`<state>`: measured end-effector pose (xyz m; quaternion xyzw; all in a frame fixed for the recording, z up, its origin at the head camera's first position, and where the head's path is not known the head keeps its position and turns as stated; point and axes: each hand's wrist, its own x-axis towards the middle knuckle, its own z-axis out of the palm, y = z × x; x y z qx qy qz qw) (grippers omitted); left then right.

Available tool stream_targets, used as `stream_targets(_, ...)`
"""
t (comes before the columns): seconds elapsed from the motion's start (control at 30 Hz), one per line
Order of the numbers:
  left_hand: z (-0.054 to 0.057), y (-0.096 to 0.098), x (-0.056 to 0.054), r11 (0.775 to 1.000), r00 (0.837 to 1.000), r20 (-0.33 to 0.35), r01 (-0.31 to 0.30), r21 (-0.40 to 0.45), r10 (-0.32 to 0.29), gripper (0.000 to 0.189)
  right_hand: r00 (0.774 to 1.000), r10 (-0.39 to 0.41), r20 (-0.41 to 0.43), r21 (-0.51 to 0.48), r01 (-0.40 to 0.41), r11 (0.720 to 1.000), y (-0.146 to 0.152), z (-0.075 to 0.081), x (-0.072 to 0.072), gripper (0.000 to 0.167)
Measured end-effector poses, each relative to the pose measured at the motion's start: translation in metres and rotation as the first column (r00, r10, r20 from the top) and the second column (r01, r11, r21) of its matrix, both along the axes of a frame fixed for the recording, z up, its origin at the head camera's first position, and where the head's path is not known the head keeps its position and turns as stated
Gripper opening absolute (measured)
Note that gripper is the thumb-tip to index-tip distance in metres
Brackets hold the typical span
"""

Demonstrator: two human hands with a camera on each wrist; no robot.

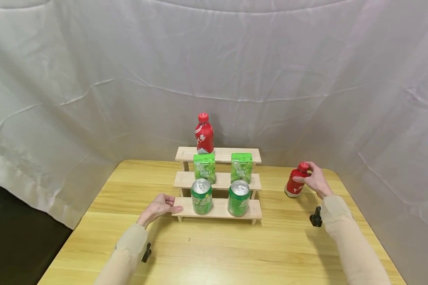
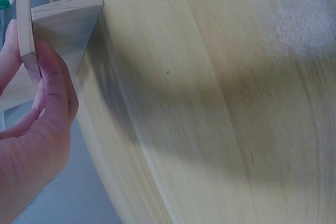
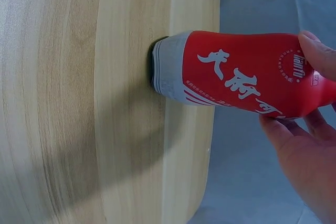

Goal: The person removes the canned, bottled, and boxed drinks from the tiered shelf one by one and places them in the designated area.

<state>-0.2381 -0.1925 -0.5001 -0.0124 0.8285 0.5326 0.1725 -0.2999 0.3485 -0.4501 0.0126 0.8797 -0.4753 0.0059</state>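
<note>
My left hand (image 1: 161, 206) pinches the left end of the lowest step of a small wooden three-step rack (image 1: 217, 208), thumb on top and fingers beneath. At the right of the table my right hand (image 1: 315, 180) grips a red bottle (image 3: 241, 74) round its upper part, just below the cap. That bottle leans slightly, its base close to the tabletop. On the rack's top step stands another red bottle (image 1: 205, 136). Two green juice boxes, a left one (image 1: 205, 168) and a right one (image 1: 241, 168), occupy the middle step. A left green can (image 1: 201, 198) and a right green can (image 1: 239, 200) stand on the lowest.
The rack stands on a wooden table (image 1: 214, 249) near its back edge. A pale grey curtain (image 1: 235, 71) hangs behind the table and along its sides. A dark area (image 1: 18, 237) lies beyond the left edge.
</note>
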Motion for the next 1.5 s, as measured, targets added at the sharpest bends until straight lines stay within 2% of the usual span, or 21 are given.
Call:
stream_targets(0.17,0.000,0.000,0.000,1.000,1.000,-0.004,0.008,0.000,-0.008,0.061,1.000,0.003,0.005,-0.036,-0.003,0.999,-0.002,0.003,0.000,0.079)
stream_targets(0.37,-0.001,0.000,0.000,1.000,1.000,-0.005,0.018,0.009,-0.018,0.058,0.997,-0.016,-0.078,-0.023,0.014,1.000,-0.011,0.013,0.001,0.077)
stream_targets(0.57,0.001,0.000,0.000,0.999,1.000,-0.005,0.028,0.016,-0.028,0.054,0.983,-0.046,-0.178,0.004,0.047,0.999,-0.023,0.036,-0.001,0.075)
stream_targets(0.7,0.001,0.001,0.000,0.999,0.999,-0.011,0.034,0.011,-0.034,0.055,0.977,-0.037,-0.209,0.006,0.039,0.999,-0.033,0.055,-0.005,0.077)
stream_targets(0.97,0.000,-0.001,-0.001,1.000,1.000,0.002,0.021,0.020,-0.021,0.051,0.970,0.047,-0.237,0.010,-0.046,0.999,-0.072,0.100,-0.016,0.076)
stream_targets(1.17,0.001,0.000,-0.001,1.000,1.000,0.003,0.015,0.004,-0.015,0.055,0.954,0.128,-0.269,0.041,-0.122,0.992,-0.111,0.131,-0.028,0.069)
stream_targets(1.33,0.002,0.000,0.000,1.000,1.000,-0.003,0.026,-0.014,-0.026,0.055,0.942,0.193,-0.274,0.021,-0.194,0.981,-0.148,0.149,-0.036,0.067)
stream_targets(1.5,0.002,0.000,-0.001,1.000,1.000,-0.002,0.030,-0.011,-0.030,0.055,0.941,0.243,-0.235,-0.007,-0.252,0.968,-0.184,0.160,-0.038,0.070)
